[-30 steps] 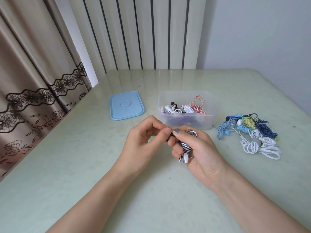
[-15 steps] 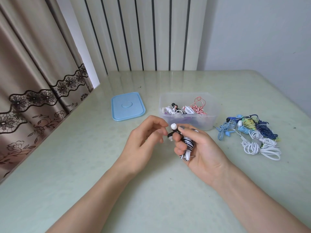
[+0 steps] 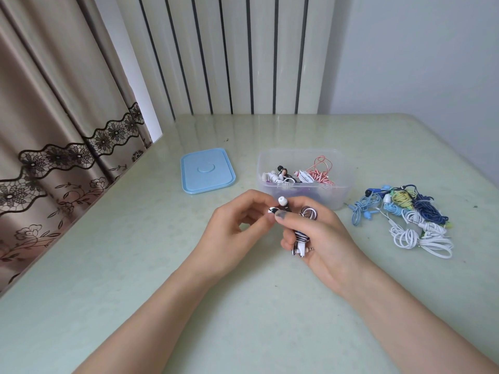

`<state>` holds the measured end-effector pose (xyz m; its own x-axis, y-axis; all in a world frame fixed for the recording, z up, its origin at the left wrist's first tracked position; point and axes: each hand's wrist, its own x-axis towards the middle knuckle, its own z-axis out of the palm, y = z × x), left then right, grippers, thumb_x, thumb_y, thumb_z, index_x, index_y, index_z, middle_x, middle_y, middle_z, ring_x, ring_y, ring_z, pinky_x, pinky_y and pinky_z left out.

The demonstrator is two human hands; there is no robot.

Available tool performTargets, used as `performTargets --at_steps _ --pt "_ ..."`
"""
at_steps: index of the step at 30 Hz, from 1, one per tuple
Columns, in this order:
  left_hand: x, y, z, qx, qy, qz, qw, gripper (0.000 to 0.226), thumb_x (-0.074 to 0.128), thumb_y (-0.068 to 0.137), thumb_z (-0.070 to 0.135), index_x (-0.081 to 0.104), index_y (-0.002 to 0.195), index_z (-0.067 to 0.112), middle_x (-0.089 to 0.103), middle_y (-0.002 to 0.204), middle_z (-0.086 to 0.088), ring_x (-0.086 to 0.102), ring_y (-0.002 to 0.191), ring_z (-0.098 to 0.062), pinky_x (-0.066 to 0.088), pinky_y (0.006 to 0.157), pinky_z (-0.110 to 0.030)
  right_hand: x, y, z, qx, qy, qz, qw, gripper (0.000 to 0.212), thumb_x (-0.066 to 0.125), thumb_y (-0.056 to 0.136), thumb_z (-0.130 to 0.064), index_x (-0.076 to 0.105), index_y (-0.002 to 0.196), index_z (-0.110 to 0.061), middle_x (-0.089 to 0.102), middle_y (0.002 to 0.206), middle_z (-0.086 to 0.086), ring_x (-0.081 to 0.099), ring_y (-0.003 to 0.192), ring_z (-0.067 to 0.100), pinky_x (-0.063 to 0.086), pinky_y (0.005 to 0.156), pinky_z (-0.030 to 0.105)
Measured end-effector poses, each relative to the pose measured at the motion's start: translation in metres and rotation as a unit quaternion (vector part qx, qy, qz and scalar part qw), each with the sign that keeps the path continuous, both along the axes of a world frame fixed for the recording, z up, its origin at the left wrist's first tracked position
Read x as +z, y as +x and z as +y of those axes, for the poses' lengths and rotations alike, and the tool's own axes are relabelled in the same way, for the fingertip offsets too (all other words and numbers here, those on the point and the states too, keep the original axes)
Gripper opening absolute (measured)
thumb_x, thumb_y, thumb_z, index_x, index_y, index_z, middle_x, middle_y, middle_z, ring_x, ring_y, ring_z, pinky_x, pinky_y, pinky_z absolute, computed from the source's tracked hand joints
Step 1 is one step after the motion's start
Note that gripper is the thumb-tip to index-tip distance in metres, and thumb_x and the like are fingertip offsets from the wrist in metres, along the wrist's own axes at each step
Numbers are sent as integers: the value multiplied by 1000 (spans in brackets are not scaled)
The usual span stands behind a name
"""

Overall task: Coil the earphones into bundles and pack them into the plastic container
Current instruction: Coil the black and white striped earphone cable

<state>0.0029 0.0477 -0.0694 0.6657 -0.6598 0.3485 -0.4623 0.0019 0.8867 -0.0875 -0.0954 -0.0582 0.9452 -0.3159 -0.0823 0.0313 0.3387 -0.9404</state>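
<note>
The plastic container (image 3: 303, 184) stands open on the table (image 3: 135, 265), clear-walled and rectangular. Inside it lie several coiled earphone bundles: a red-and-white striped bundle (image 3: 321, 175) at the right side, with a loop of its cord rising above the rim, and white and black bundles (image 3: 280, 175) at the left side. Something purple shows through the front wall at the bottom; what it is cannot be told.

The blue lid (image 3: 206, 170) lies flat on the table to the left of the container, apart from it.

To the right of the container, a pile of earphones (image 3: 402, 217) rests on the table: light blue cords nearest the container, then yellow-green and dark blue cords, and white cords at the near side of the pile.

Just in front of the container, both hands are raised above the table. The right hand (image 3: 321, 238) has its fingers curled round a black-and-white striped earphone bundle (image 3: 299, 233); cord loops project above the fingers and a white plug end below them. The left hand (image 3: 240, 228) pinches the free end of the same cord between thumb and fingertips, beside a white earbud (image 3: 282, 201) that stands up between the two hands.
</note>
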Motion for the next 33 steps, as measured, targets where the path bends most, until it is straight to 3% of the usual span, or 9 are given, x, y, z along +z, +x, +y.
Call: performTargets --at_steps 4,8,10,13,15,20,26,29,33 --pt "3 2 3 14 25 -18 999 20 57 101 13 69 114 23 75 99 7 68 90 -20 54 85 -32 0 1 1 -37 -25 5 999 9 66 90 -6 66 96 0 62 73 5 40 43 16 30 50 32" --pt "0 19 13 141 102 -131 976 24 57 95 6 67 106 25 67 89 11 57 81 -7 40 67 -11 1 1 -1 -53 -28 7 998 15 64 90 -5 61 98 8 64 77 8 37 40 17 29 48 30" --pt "-4 28 19 174 160 -183 954 23 60 87 10 67 102 27 60 92 15 54 86 -4 39 71 -15 1 0 -1 -49 -26 5 998 12 63 90 -5 61 95 6 66 78 11 36 39 17 30 46 29" --pt "-11 35 21 179 206 -190 943 22 63 83 14 70 99 28 59 96 15 53 92 -7 40 76 -18 1 -1 -1 -41 -28 2 999 2 62 90 -4 62 91 -2 66 78 12 35 38 17 29 44 28" --pt "-12 36 19 177 210 -190 943 22 64 85 14 71 100 28 59 97 14 54 95 -9 39 77 -15 1 0 -2 -36 -26 -2 999 5 61 91 -5 66 91 -3 65 77 12 35 38 17 28 44 28" --pt "-12 37 18 178 215 -178 944 19 63 87 14 73 96 27 59 96 14 52 95 -8 44 79 -24 0 0 -3 -29 -25 -1 999 15 59 91 -5 72 100 -6 61 76 8 36 38 17 28 45 28" --pt "-13 39 12 184 193 -186 946 18 57 95 18 71 102 27 60 97 18 51 94 -6 38 75 -12 0 0 -3 -34 -23 1 999 9 59 89 -2 65 95 -4 68 82 13 37 38 18 28 48 29" --pt "-14 40 1 161 197 -235 938 15 60 96 22 74 101 26 62 98 16 51 94 -13 43 78 -24 1 0 -1 -40 -31 1 999 7 61 88 -1 63 91 -7 72 85 15 39 38 19 27 51 31" --pt "-17 42 -6 144 221 -272 925 17 63 87 21 72 101 25 65 98 10 54 91 -18 46 76 -33 4 0 -4 -65 -83 -5 994 13 63 85 0 59 90 -11 73 94 16 40 43 22 32 44 21"
